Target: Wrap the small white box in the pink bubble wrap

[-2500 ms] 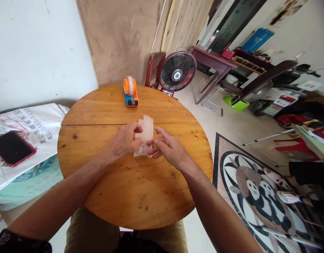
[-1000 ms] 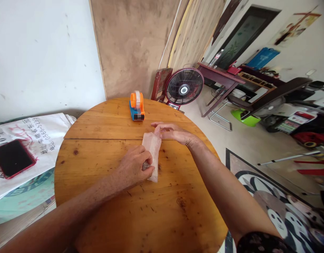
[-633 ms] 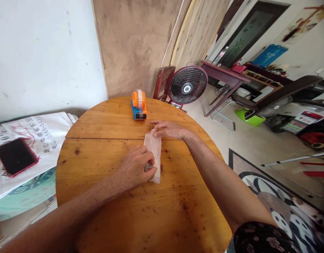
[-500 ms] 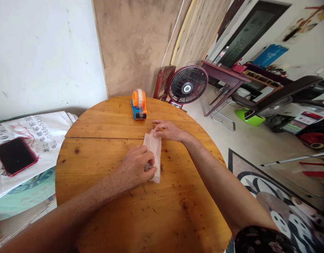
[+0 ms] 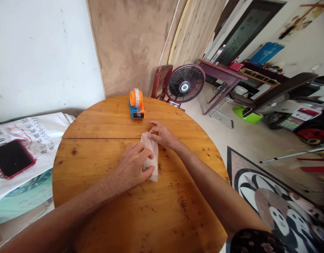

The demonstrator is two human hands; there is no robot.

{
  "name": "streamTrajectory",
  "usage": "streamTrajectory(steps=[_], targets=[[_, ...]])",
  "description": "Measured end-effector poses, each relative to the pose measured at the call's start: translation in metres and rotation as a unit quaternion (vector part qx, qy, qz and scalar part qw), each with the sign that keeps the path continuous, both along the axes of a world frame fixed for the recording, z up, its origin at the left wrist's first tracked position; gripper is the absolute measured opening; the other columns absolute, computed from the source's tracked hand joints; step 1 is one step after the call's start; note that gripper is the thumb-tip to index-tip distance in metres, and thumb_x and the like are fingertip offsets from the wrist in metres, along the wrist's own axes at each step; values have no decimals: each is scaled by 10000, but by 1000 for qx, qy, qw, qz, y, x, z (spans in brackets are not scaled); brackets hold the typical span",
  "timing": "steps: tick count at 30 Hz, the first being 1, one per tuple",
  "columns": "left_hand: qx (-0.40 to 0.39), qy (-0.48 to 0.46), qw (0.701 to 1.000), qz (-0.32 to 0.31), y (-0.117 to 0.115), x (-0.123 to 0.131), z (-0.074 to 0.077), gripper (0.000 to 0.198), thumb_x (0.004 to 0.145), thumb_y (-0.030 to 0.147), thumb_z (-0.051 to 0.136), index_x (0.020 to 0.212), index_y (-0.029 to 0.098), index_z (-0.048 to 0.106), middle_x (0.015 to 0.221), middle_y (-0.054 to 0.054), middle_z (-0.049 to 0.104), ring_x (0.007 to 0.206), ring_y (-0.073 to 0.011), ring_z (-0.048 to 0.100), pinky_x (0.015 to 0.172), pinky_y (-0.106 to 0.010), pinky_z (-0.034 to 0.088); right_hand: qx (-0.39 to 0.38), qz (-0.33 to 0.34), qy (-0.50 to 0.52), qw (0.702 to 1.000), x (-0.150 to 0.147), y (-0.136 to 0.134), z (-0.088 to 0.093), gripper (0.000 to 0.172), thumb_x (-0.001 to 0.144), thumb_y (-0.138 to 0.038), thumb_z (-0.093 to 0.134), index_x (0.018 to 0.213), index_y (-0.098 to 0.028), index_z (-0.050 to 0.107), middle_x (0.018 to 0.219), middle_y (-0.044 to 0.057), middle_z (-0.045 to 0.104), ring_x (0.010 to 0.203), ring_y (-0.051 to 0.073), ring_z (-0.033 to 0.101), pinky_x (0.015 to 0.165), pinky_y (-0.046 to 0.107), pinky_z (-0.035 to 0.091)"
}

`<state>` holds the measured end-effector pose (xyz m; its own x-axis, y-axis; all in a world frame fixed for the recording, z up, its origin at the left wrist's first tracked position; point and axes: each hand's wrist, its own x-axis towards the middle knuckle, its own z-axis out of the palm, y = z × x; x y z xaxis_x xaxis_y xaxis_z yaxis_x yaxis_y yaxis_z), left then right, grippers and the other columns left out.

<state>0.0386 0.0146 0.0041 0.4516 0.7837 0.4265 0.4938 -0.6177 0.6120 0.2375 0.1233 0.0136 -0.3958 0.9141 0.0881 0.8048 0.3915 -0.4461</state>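
Observation:
A small translucent plastic bag [image 5: 152,154] lies stretched out on the round wooden table [image 5: 103,140]. My left hand [image 5: 134,168] presses down on the bag's near end, its fingers curled over the plastic. My right hand [image 5: 162,135] pinches the bag's far end between thumb and fingers. An orange and blue tape dispenser [image 5: 136,104] stands upright at the table's far edge, apart from both hands.
A dark phone in a red case [image 5: 11,158] rests on a printed white sack [image 5: 32,140] to the left. Behind the table stand a red floor fan [image 5: 185,84] and a chair. At the right are a dark desk [image 5: 222,70] and a panda-patterned floor [image 5: 272,207].
The bag, held up crumpled between both hands earlier, now lies flat and stretched lengthwise on the table. My right hand has drawn back slightly toward me along the far end.

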Motion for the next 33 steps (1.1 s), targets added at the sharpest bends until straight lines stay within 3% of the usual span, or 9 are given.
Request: streamTrajectory(steps=[8, 15, 20, 25, 30, 33], targets=[[44, 29, 998, -26, 0, -1, -2, 249, 787, 161, 632, 1033, 191, 653, 1234, -100, 648, 1092, -282, 602, 922, -447, 485, 25, 28, 54, 998, 11, -9, -2, 207, 846, -240, 625, 989, -225, 773, 1528, 115, 463, 1365, 328, 483, 1117, 576, 339], [21, 35, 998, -51, 2, 0, -4, 293, 798, 162, 616, 1086, 189, 660, 1310, -115, 648, 1216, -284, 593, 1014, -455, 469, 1, 27, 41, 999, 10, -10, -1, 251, 874, -290, 599, 1065, -210, 741, 1554, 138, 421, 1411, 311, 431, 1143, 574, 296], [21, 38, 998, -52, 2, 0, -5, 318, 810, 165, 591, 1121, 189, 653, 1337, -114, 639, 1252, -274, 581, 1055, -444, 459, 0, 10, 56, 998, 4, -3, -11, 148, 865, -226, 590, 906, -163, 718, 1436, 186, 528, 1401, 286, 450, 1103, 469, 377], [26, 37, 997, -64, 3, 0, -6, 328, 802, 162, 596, 1123, 183, 658, 1323, -114, 651, 1245, -270, 587, 1056, -427, 467, 26, -39, 36, 998, -4, -8, -15, 67, 825, -240, 669, 863, -185, 675, 1383, 155, 576, 1370, 308, 473, 1070, 506, 379], [6, 42, 997, -63, 3, -1, -8, 308, 826, 179, 572, 1118, 180, 670, 1288, -105, 678, 1220, -262, 607, 1052, -438, 467, 53, -159, -61, 984, -13, -22, -2, 489, 794, -400, 741, 1206, -172, 611, 1161, 159, 694, 1124, 338, 624, 967, 482, 442], [-1, 50, 997, -67, 4, -1, -7, 301, 841, 199, 565, 1121, 181, 675, 1282, -109, 680, 1217, -274, 603, 1030, -460, 469, -6, -208, -125, 970, -20, -25, 9, 491, 816, -512, 690, 1169, -173, 641, 1025, 165, 732, 1007, 348, 666, 867, 447, 477]])
